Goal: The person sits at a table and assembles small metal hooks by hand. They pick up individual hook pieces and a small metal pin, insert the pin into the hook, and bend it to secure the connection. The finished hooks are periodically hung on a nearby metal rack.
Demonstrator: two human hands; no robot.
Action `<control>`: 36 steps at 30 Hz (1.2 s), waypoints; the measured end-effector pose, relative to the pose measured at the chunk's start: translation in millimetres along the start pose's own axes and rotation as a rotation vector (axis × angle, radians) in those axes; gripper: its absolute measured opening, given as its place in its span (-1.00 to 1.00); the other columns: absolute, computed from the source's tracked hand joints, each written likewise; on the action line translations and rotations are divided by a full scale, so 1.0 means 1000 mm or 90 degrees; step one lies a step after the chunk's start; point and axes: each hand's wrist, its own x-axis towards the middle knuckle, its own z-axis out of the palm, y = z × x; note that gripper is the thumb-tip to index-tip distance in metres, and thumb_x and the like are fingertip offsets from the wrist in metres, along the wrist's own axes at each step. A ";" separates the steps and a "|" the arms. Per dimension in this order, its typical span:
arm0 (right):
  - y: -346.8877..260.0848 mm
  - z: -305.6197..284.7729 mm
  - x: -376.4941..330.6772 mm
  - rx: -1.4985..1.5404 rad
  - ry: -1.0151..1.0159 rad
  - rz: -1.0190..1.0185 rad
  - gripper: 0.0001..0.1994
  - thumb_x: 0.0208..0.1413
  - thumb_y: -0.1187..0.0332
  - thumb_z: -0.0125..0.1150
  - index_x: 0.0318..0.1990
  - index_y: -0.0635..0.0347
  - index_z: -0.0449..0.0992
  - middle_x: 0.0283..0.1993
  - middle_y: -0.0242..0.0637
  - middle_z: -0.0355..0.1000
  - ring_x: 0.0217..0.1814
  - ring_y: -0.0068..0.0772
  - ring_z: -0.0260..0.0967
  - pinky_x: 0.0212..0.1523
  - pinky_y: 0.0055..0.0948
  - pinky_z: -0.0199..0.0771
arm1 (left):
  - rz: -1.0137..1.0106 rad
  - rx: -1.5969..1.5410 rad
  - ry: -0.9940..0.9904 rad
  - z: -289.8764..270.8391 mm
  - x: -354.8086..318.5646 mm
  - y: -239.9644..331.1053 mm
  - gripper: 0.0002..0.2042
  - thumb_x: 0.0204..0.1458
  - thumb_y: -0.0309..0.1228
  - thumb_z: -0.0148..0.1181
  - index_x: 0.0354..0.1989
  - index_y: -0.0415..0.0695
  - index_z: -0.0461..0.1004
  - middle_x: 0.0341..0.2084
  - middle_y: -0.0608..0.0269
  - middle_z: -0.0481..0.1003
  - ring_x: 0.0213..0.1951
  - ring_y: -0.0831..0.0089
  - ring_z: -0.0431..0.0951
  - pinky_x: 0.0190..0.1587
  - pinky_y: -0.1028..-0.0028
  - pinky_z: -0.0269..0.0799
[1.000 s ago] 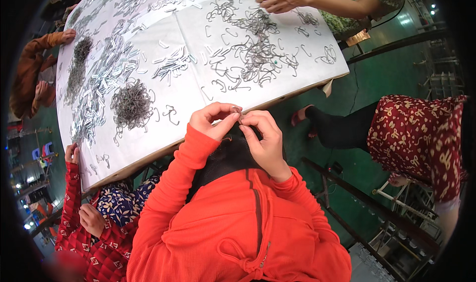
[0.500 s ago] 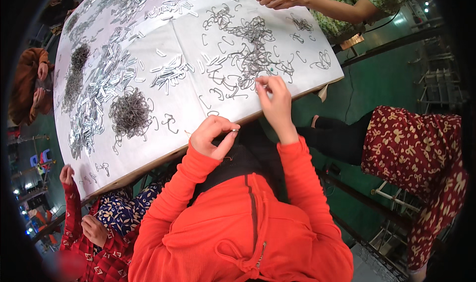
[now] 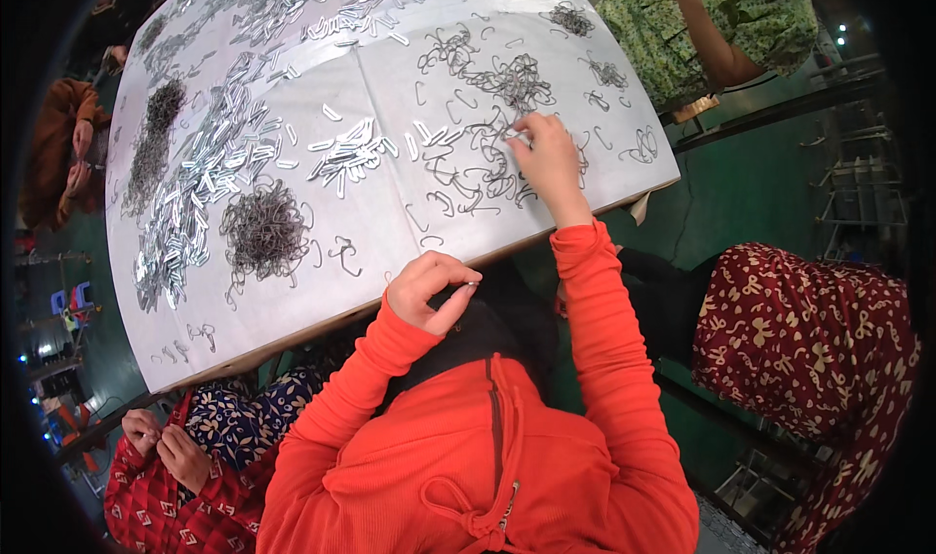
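At the table's near edge, my left hand [image 3: 425, 291] pinches a small silver metal piece [image 3: 475, 282] between thumb and forefinger. Only the end of that piece shows. My right hand [image 3: 552, 164] reaches over the white-covered table, thumb and forefinger drawn together at a loose spread of bent grey wire hooks [image 3: 522, 81]. What its fingertips grip, if anything, is too small to make out. Left of the hooks lies a small heap of short silver metal strips [image 3: 349, 154]. A dense pile of wire hooks [image 3: 263, 230] sits nearer my left hand.
More silver strips [image 3: 210, 169] and a dark wire heap [image 3: 156, 145] cover the table's left side. Co-workers surround the table: one in red at lower left [image 3: 185, 466], one in green at far right [image 3: 717, 38], another in patterned dark red [image 3: 799, 330] at right.
My right hand has moved forward from the near edge into the spread of hooks. My left hand keeps its pinch, slightly lower. The green-sleeved co-worker's hand has drawn back from the table.
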 end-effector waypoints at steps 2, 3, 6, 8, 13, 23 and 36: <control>-0.015 0.007 0.011 -0.008 -0.071 -0.075 -0.89 -0.10 0.37 0.30 -0.38 0.10 0.53 -0.30 -0.24 0.38 -0.23 -0.14 0.39 -0.22 -0.23 0.42 | 0.012 0.000 -0.008 -0.001 0.002 -0.002 -0.83 -0.10 -0.67 0.15 -0.32 -0.22 0.54 -0.41 0.19 0.47 -0.38 0.43 0.50 -0.32 0.53 0.40; -0.021 0.012 0.015 -0.010 -0.106 -0.112 -0.89 -0.11 0.38 0.30 -0.39 0.10 0.53 -0.28 -0.23 0.37 -0.21 -0.12 0.39 -0.20 -0.21 0.42 | 0.016 0.001 -0.012 -0.001 0.003 -0.002 -0.83 -0.11 -0.67 0.15 -0.32 -0.22 0.54 -0.41 0.19 0.46 -0.39 0.43 0.50 -0.32 0.53 0.40; -0.029 0.016 0.030 -0.101 -0.191 -0.137 -0.89 -0.11 0.39 0.27 -0.37 0.12 0.55 -0.31 -0.18 0.42 -0.22 -0.12 0.42 -0.20 -0.21 0.45 | 0.023 0.004 -0.018 -0.001 0.004 -0.001 -0.83 -0.11 -0.67 0.15 -0.31 -0.22 0.53 -0.42 0.19 0.46 -0.39 0.42 0.49 -0.32 0.53 0.40; -0.032 0.019 0.037 -0.166 -0.263 -0.135 -0.90 -0.09 0.41 0.21 -0.37 0.16 0.55 -0.35 -0.16 0.43 -0.24 -0.10 0.43 -0.21 -0.20 0.45 | 0.021 0.004 -0.019 -0.002 0.004 0.000 -0.82 -0.11 -0.67 0.15 -0.31 -0.22 0.53 -0.42 0.19 0.46 -0.39 0.42 0.49 -0.33 0.53 0.40; -0.033 0.028 0.026 -0.286 -0.283 -0.203 -0.89 -0.08 0.46 0.05 -0.43 0.26 0.50 -0.38 -0.10 0.45 -0.30 -0.04 0.45 -0.26 -0.16 0.47 | 0.014 0.007 -0.018 0.000 0.004 -0.005 -0.82 -0.11 -0.67 0.15 -0.30 -0.22 0.52 -0.41 0.20 0.46 -0.37 0.41 0.49 -0.31 0.53 0.40; -0.049 -0.025 -0.026 0.403 -0.139 0.077 -0.90 0.03 0.52 0.18 -0.35 0.32 0.38 -0.39 -0.23 0.42 -0.38 -0.46 0.38 -0.34 -0.48 0.38 | 0.026 0.002 0.033 0.008 0.006 -0.003 -0.85 -0.14 -0.59 0.20 -0.35 -0.14 0.55 -0.44 0.25 0.50 -0.39 0.32 0.48 -0.30 0.42 0.36; -0.067 -0.077 -0.139 0.968 -0.275 0.368 -0.91 0.08 0.55 0.18 -0.25 0.29 0.46 -0.32 -0.46 0.38 -0.32 -0.70 0.21 -0.28 -0.70 0.23 | 0.041 0.088 0.037 0.010 0.010 0.011 -0.87 -0.13 -0.58 0.22 -0.36 -0.13 0.55 -0.44 0.28 0.52 -0.35 0.34 0.48 -0.16 0.43 0.32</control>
